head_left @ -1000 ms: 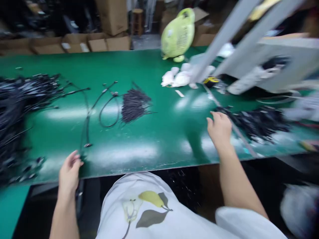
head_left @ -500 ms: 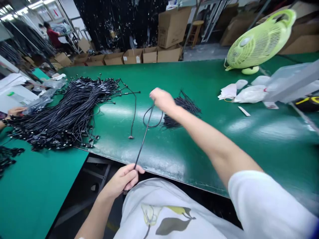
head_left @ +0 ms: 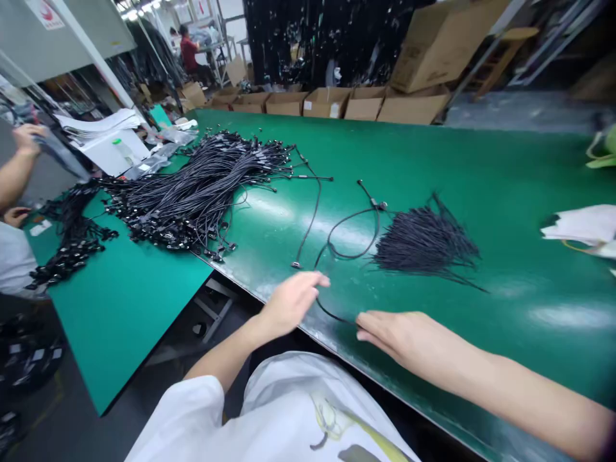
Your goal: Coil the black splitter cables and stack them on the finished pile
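Observation:
A black cable (head_left: pixel 353 256) lies in a loop on the green table, its far end with a small metal fitting (head_left: pixel 382 206). The cable runs down to my left hand (head_left: pixel 291 303), whose thumb and fingertips close loosely on it near the table's front edge. From there a slack stretch curves to my right hand (head_left: pixel 404 337), which pinches the cable's near end between thumb and fingers; the tip is hidden. Another black cable (head_left: pixel 314 218) lies apart to the left. Right of the loop is a pile of thin black ties or cords (head_left: pixel 423 240).
A large heap of black cables (head_left: pixel 202 186) covers the table's left part. Another person's hand (head_left: pixel 27 138) is at far left, by a smaller cable bundle (head_left: pixel 72 240). Cardboard boxes (head_left: pixel 325 102) line the far edge. White cloth-like pieces (head_left: pixel 584 224) lie at right.
My view has turned left. The cable, earlier stretched taut between my hands, now lies looped on the table. My right hand has come down to the near end; my left hand has moved forward over the table.

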Demonstrator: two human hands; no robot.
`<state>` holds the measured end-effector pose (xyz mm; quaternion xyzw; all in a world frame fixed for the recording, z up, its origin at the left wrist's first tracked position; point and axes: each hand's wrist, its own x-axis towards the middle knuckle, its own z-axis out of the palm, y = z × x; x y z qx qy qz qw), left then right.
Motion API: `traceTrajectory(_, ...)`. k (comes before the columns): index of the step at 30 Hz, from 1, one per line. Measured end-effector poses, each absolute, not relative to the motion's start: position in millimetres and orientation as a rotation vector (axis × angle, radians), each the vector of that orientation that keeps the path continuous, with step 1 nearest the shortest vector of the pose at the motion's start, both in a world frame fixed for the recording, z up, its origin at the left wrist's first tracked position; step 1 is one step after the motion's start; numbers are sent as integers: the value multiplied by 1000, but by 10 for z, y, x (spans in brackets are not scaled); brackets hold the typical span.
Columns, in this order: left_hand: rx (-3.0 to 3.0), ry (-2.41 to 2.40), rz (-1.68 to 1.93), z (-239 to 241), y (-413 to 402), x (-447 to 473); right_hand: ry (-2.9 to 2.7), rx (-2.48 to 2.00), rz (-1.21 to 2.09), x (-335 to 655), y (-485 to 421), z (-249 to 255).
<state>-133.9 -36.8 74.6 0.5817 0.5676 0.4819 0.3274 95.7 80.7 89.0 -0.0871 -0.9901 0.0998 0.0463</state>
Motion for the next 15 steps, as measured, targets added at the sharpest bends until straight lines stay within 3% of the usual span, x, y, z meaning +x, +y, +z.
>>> traceTrajectory(3,1353,1032,969,702,-257,-1013,-2932,-481,204,972,935,1164)
traceTrajectory(6,956,873,1052,666,-202,-1032,-2797,-784,110,1218,1332,1202)
traceTrajectory(9,701,793,1179,678,-137,-1266,-2725,-903,271,1589,1560,989)
traceTrajectory(15,584,756,1303,778,-145,-1525,-2515,-1000,412,1939,1402,725)
